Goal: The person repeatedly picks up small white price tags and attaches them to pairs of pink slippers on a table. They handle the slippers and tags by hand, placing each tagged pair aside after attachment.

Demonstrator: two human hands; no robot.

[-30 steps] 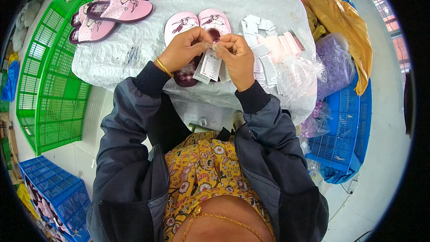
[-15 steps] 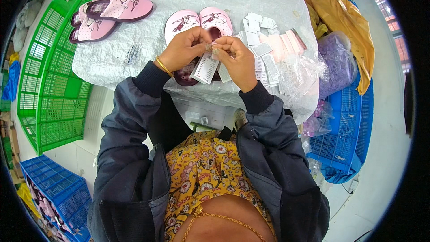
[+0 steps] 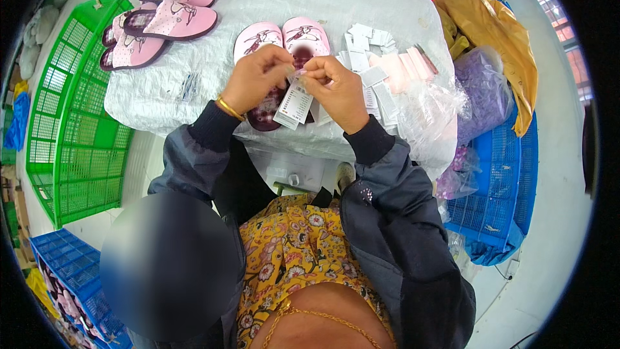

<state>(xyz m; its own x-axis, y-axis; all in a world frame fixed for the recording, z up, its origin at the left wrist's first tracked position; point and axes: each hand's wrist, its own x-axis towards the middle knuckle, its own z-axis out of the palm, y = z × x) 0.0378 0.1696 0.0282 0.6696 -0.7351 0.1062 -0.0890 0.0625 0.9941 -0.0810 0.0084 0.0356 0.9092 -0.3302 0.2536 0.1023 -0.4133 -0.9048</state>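
Observation:
Over a pair of pink slippers, a white printed hang tag (image 3: 296,105) dangles between my hands. My right hand (image 3: 339,92) pinches it near its top end. My left hand (image 3: 258,79) is closed, thumb and fingertips meeting the right ones at the tag's top; what it grips is too small to make out. The left slipper (image 3: 256,35) and the right slipper (image 3: 306,31) lie side by side, toes away from me, with dark red plaid insoles partly covered by my hands and the tag. Close to my right hand is a spread of loose white tags (image 3: 383,101).
More pink slippers (image 3: 181,19) are stacked at the table's far left. Pale pink slips (image 3: 403,66) and clear plastic (image 3: 431,113) lie on the right. Green crates (image 3: 84,116) stand left of the table (image 3: 155,100), blue crates (image 3: 487,203) right. A purple bag (image 3: 484,90) leans by the table.
My hands remain pinched together over the slippers, the right hand shifting slightly lower. The tag has turned a little and shows its printed face more plainly. The view has shifted slightly.

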